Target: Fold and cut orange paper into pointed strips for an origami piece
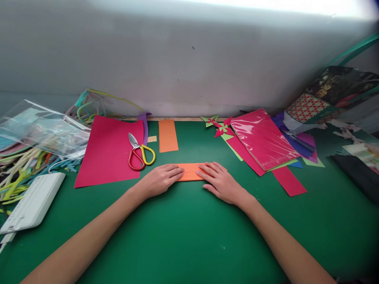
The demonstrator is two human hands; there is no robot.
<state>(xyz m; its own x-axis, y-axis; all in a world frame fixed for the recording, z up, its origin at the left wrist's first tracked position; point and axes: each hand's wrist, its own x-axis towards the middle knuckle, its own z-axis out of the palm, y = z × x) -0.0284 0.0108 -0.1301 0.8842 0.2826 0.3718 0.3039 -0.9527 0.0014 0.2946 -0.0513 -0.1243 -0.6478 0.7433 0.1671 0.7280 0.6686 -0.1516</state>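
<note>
An orange paper strip [191,172] lies crosswise on the green table, apparently folded, with a line along its length. My left hand [164,178] rests on its left end, fingers stretched flat over the paper. On the right end lies my right hand [219,180], its fingers spread flat and its thumb apart near the lower edge. Neither hand grips the strip; both press on it from above. Parts of both ends are hidden under the fingers. A second, flat orange paper piece [168,136] sits farther back, touched by neither hand.
Scissors [138,152] with one red and one yellow handle lie on a red sheet [108,150] at left. Beyond are a white power bank [34,201] and coloured strips [17,173]. At right are folded paper stars [222,128], a plastic-wrapped red pack [263,138] and a black pouch [355,175].
</note>
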